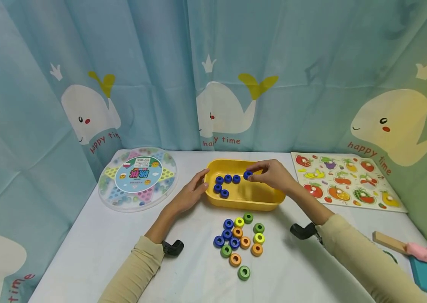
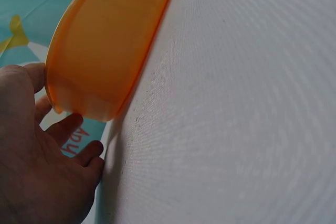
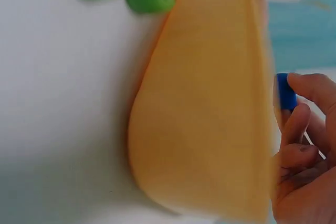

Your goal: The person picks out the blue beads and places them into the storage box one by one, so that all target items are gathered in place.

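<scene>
A yellow tray stands on the white table with several blue rings along its left part. My left hand holds the tray's left end, fingers at the rim; in the left wrist view, one fingertip overlaps the rim and others lie by the outer wall. My right hand pinches a blue ring between thumb and fingers, over the tray's middle. The right wrist view shows that ring beyond the tray's rim, with the other fingers curled.
In front of the tray lie loose green rings, orange rings, yellow rings and blue rings. A round game box lies left, a fruit picture board right. A wooden stick and teal block lie far right.
</scene>
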Available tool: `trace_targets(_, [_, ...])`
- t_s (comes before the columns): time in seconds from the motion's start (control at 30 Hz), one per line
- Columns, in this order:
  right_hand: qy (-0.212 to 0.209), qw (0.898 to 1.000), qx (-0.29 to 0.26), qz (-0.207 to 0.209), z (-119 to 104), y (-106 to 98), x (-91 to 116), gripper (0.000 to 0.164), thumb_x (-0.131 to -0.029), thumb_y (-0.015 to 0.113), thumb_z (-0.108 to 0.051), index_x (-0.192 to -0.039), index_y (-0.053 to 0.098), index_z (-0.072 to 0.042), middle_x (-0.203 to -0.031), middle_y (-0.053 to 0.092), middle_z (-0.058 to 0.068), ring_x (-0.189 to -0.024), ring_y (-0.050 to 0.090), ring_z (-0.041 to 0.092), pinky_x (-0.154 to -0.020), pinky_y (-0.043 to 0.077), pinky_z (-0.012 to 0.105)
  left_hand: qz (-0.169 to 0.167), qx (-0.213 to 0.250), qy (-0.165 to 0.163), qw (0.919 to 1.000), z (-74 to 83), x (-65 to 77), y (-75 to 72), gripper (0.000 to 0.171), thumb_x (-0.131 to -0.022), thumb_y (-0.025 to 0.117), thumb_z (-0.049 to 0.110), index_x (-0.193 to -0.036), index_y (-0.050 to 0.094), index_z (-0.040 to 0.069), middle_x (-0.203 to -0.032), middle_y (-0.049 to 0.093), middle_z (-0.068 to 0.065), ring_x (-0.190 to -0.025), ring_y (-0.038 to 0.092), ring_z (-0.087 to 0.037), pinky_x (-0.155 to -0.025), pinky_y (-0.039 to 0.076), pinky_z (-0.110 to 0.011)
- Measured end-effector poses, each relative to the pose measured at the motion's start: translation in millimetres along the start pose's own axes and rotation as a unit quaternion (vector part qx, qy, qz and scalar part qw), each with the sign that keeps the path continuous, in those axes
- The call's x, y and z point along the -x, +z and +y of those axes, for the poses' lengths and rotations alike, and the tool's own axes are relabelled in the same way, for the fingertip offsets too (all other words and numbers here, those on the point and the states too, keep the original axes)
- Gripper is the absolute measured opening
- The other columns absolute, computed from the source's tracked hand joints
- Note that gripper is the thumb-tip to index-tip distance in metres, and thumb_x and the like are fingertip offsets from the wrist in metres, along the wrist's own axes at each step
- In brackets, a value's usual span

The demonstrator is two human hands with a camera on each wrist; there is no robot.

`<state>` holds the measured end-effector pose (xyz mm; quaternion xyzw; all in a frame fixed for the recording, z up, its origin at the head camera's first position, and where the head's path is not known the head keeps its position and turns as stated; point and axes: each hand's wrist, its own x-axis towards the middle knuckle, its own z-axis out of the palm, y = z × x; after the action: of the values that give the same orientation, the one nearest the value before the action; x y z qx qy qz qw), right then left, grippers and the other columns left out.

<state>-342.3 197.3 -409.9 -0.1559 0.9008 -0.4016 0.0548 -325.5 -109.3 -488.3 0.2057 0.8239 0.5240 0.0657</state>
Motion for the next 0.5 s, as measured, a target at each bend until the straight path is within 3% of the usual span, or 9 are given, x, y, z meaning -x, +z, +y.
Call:
trace_targets(0.27, [0.043,0.999,-0.001,-0.011,21.2,15.6,-35.5,0.025,-0.079,0.075,-0.017,-0.102,0.072,-0.008,-0.097,0.069,0.005,-0.093,0.055,0.022,-0.088,0.041,0.036,-0.004,0.006,0.003,1.0,-1.8,0.0,-0.4,0.049,-0.099,0.042,0.033,-0.146,0.026,0.032,-0.151,0.021,0.007,-0.136,0.022,-0.015,-0.109,0.021,-0.036])
trace_targets(0.5, [0.08,0.997,0.013,-0.019,27.3,22.8,-39.4,0.026,-0.078,0.076,-0.015,-0.102,0.071,-0.007,-0.096,0.069,0.004,-0.091,0.055,0.021,-0.09,0.041,0.036,-0.003,0.003,0.005,1.0,0.1,-0.1,-1.0,0.049,-0.099,0.042,0.033,-0.145,0.026,0.033,-0.151,0.021,0.007,-0.136,0.022,-0.016,-0.108,0.022,-0.037])
